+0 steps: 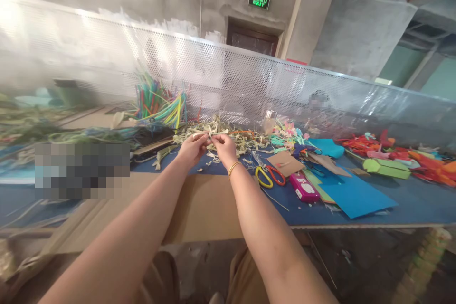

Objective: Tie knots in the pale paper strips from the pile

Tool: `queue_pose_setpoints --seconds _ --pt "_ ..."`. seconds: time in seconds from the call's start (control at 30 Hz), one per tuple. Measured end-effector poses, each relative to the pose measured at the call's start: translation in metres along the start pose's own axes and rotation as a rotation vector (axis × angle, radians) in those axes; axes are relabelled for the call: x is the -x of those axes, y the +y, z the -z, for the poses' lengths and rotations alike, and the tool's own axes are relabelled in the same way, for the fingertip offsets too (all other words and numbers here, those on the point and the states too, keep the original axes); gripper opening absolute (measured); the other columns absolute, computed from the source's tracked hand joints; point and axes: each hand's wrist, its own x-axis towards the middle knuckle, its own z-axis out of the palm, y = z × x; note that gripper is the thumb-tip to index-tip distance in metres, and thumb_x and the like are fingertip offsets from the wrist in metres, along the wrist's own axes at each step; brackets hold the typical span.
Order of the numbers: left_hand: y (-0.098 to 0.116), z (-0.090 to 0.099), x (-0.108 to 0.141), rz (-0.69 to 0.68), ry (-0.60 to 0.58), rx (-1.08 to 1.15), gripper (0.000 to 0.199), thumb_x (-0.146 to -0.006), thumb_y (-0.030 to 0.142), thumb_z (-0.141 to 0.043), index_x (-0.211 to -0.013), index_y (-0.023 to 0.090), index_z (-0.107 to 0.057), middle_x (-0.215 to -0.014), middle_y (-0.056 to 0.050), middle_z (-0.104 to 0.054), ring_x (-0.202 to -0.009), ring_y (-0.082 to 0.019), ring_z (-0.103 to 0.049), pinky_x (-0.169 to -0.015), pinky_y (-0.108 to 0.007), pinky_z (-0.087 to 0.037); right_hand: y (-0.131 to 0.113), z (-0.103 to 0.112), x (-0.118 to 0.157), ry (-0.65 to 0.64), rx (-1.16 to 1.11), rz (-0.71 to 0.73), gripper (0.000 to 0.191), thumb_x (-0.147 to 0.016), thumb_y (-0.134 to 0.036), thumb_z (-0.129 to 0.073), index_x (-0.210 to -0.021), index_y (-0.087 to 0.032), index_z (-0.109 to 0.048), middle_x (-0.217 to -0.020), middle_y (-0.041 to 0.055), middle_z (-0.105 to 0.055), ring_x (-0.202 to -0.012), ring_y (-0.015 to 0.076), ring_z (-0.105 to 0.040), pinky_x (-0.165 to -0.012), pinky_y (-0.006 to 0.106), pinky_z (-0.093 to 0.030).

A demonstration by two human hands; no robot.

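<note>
My left hand (194,150) and my right hand (225,148) meet above the far part of the table, fingertips pinched close together. Between them is a pale cream strip (221,131), with ends that stick out above the fingers; whether it is paper or ribbon I cannot tell. Both hands are closed on it. Just behind lies a heap of similar pale, curled strips (249,142). A brown cardboard sheet (206,204) lies flat beneath my forearms.
Right of my arms lie scissors (264,177) with yellow and red handles, a purple box (304,187) and blue sheets (359,194). Colourful pipe cleaners (153,99) stand at the back left. Red and orange pieces (370,145) pile up far right. A perforated metal panel (249,76) borders the table.
</note>
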Motion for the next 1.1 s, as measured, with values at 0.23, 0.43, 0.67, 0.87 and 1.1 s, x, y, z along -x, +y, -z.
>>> queue_pose_setpoints --seconds 0.23,0.43,0.67,0.87,1.1 --pt "0.000 0.004 0.000 0.038 0.013 0.013 0.029 -0.059 0.018 -0.082 -0.083 0.013 -0.066 -0.065 0.002 -0.058 -0.049 -0.003 -0.051 -0.036 -0.009 -0.032 -0.005 -0.003 0.004 -0.029 0.024 -0.023 0.018 -0.071 -0.036 -0.065 -0.076 -0.019 -0.068 -0.073 0.0010 -0.069 -0.068 0.0142 -0.062 -0.069 0.025 -0.049" --pt "0.001 0.010 -0.004 0.006 0.083 -0.020 0.030 -0.063 0.022 -0.080 -0.088 0.012 -0.068 -0.056 0.004 -0.050 -0.044 -0.002 -0.044 -0.037 -0.010 -0.031 -0.010 0.006 0.000 0.150 0.154 -0.029 0.025 -0.076 -0.040 -0.060 -0.087 -0.019 -0.066 -0.085 0.0031 -0.069 -0.076 0.0146 -0.062 -0.074 0.026 -0.048" --pt "-0.003 0.009 -0.003 -0.027 0.094 -0.242 0.033 -0.057 0.027 -0.082 -0.084 0.014 -0.070 -0.061 0.000 -0.058 -0.048 -0.006 -0.048 -0.038 -0.015 -0.028 -0.015 0.017 0.001 0.049 0.492 0.134 0.021 -0.077 -0.029 -0.064 -0.097 -0.027 -0.070 -0.102 0.0000 -0.070 -0.098 0.0164 -0.060 -0.093 0.030 -0.040" --pt "-0.003 0.001 0.000 -0.054 0.100 -0.386 0.029 -0.057 0.031 -0.081 -0.079 0.015 -0.071 -0.055 0.000 -0.059 -0.046 -0.008 -0.047 -0.041 -0.019 -0.027 -0.017 0.014 0.005 0.013 0.557 0.018 0.012 -0.080 -0.034 -0.061 -0.087 -0.028 -0.069 -0.084 -0.0016 -0.072 -0.083 0.0159 -0.064 -0.083 0.030 -0.042" --pt "-0.002 -0.001 0.002 -0.077 0.124 -0.462 0.021 -0.062 0.028 -0.076 -0.079 0.015 -0.071 -0.060 -0.002 -0.063 -0.048 -0.010 -0.051 -0.042 -0.020 -0.028 -0.013 0.014 0.003 0.013 0.607 -0.106 0.015 -0.080 -0.039 -0.060 -0.080 -0.026 -0.068 -0.080 -0.0009 -0.071 -0.077 0.0165 -0.063 -0.073 0.029 -0.042"
